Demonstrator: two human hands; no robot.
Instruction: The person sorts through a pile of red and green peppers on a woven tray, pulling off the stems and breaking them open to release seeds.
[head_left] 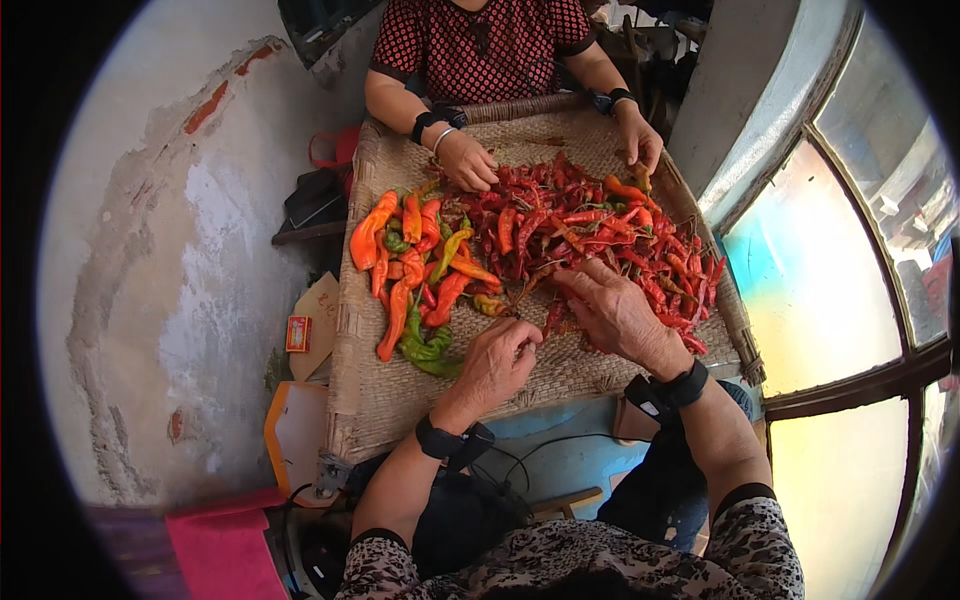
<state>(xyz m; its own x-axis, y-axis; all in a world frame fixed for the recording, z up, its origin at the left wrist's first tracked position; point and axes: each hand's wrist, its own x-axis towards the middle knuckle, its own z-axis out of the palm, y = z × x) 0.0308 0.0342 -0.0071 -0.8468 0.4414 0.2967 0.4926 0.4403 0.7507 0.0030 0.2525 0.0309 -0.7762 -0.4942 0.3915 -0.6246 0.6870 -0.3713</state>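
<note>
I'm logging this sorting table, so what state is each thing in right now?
Left hand: fingers curled; whether they pinch anything is unclear.
Right hand: lowered to the red pile's near edge; fingertips hidden.
Small red peppers: thin, wrinkled-looking, heaped together.
Large orange peppers: plump, loosely grouped left of the heap.
Green pepper: whole, lying near the tray's left side.
Woven tray: partly covered by peppers.

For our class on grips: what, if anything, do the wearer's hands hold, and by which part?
Cannot be told: the left hand and right hand, near red chilli peppers, hide anything they may pinch.
</note>
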